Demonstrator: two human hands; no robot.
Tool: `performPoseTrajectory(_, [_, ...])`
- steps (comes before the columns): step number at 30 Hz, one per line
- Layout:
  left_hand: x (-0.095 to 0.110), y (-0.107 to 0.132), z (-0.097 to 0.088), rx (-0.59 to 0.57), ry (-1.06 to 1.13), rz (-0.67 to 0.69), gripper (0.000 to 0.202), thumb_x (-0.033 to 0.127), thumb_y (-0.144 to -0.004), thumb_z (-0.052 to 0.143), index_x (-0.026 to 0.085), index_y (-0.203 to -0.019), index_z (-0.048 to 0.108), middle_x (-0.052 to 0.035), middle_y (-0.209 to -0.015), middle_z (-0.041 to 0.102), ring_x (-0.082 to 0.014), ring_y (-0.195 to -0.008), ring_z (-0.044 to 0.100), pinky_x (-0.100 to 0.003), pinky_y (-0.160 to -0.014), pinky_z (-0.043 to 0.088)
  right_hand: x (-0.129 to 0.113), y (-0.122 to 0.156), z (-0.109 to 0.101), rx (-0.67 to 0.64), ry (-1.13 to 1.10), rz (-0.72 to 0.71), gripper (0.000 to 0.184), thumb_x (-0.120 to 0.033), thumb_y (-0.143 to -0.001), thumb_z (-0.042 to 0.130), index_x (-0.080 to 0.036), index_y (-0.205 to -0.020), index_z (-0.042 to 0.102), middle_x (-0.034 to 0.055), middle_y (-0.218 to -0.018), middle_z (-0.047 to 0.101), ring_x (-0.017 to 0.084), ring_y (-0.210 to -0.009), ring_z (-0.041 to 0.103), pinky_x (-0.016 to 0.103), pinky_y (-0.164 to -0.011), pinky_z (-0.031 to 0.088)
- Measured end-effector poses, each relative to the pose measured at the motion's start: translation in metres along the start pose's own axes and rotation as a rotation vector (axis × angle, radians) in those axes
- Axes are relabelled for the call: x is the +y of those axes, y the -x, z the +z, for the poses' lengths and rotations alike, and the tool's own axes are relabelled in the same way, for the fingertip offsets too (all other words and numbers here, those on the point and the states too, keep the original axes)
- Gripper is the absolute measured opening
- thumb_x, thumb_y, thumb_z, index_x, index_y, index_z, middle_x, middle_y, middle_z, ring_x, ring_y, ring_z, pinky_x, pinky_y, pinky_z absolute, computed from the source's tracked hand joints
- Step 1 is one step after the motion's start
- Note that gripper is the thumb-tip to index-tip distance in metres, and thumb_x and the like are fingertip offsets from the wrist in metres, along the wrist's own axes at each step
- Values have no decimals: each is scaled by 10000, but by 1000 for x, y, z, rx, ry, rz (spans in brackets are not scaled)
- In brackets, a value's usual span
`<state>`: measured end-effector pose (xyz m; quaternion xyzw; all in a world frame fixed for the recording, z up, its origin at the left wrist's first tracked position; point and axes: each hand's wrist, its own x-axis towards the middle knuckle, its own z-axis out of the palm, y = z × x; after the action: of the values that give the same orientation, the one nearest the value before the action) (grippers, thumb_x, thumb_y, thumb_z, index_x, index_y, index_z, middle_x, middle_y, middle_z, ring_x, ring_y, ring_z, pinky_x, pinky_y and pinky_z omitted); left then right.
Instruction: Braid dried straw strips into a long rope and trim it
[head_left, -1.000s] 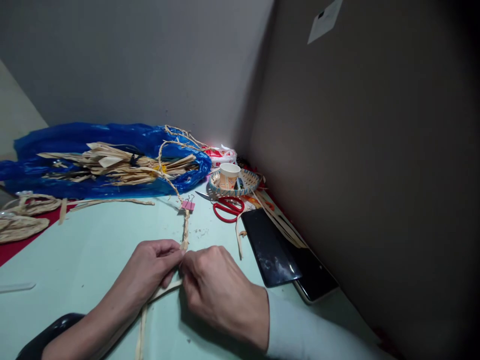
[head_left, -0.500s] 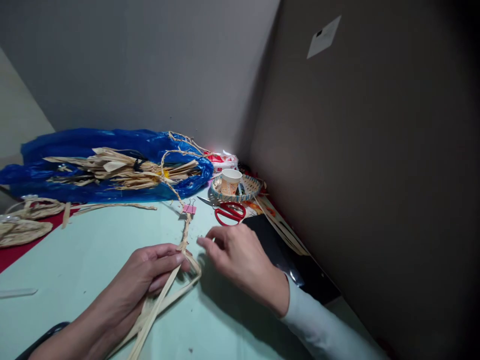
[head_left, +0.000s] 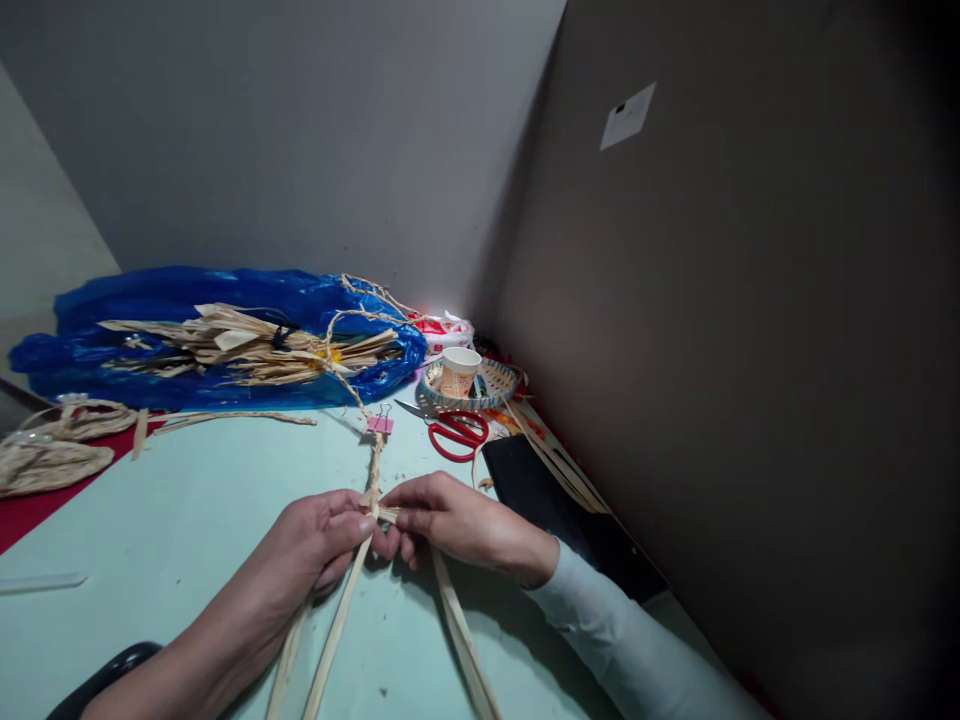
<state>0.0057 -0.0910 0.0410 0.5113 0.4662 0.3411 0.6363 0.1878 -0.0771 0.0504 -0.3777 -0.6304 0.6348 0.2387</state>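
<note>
A pale braid of dried plant strips (head_left: pixel 376 462) runs toward me from a pink binder clip (head_left: pixel 380 425) on the table. At its lower end my left hand (head_left: pixel 319 540) pinches the crossing point between thumb and fingers. My right hand (head_left: pixel 457 525) is closed on one strip (head_left: pixel 388 514), pulled out to the right, and its tail hangs down below the palm. Two more loose strips (head_left: pixel 334 635) trail toward me from under my left hand. The two hands nearly meet at the braid's end; some fingertips are hidden behind the strips.
Behind lies a blue plastic bag (head_left: pixel 172 290) holding a bundle of dried strips (head_left: pixel 240 340). Red-handled scissors (head_left: pixel 459 436), a woven basket (head_left: pixel 499 385) with a paper cup (head_left: pixel 460 375), and a black flat object (head_left: pixel 555 510) stand to the right. Woven pieces (head_left: pixel 56 465) lie at left.
My right hand has come in from the right and taken hold of a strip, drawing it out to the right. My left hand still pinches the braid's end.
</note>
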Motion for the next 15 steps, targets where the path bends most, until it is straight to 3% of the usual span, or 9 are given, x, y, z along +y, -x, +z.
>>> performPoseTrajectory(5, [2, 4, 3, 71, -17, 4, 353, 406, -746, 694, 184, -948, 510, 15, -625, 695, -25, -389, 243, -205, -445, 110, 4, 1, 5, 49, 60, 7, 201, -196, -918, 464, -139, -772, 590, 5, -719, 570, 80, -526, 475, 201, -513, 377])
performPoseTrajectory(9, [3, 4, 4, 103, -61, -7, 430, 421, -713, 695, 228, -991, 429, 56, -574, 653, -50, -412, 307, -189, -440, 146, 4, 0, 17, 186, 145, -77, 237, -235, -879, 562, -143, -665, 608, -33, -582, 492, 81, -540, 412, 204, -510, 296])
performPoseTrajectory(15, [-2, 3, -1, 82, -230, 38, 439, 496, -778, 593, 251, -1073, 380, 46, -634, 683, -72, -388, 301, -215, -413, 170, 12, -6, 26, 311, -132, -103, 296, -219, -860, 560, -129, -585, 622, -23, -524, 528, 83, -500, 412, 221, -556, 330])
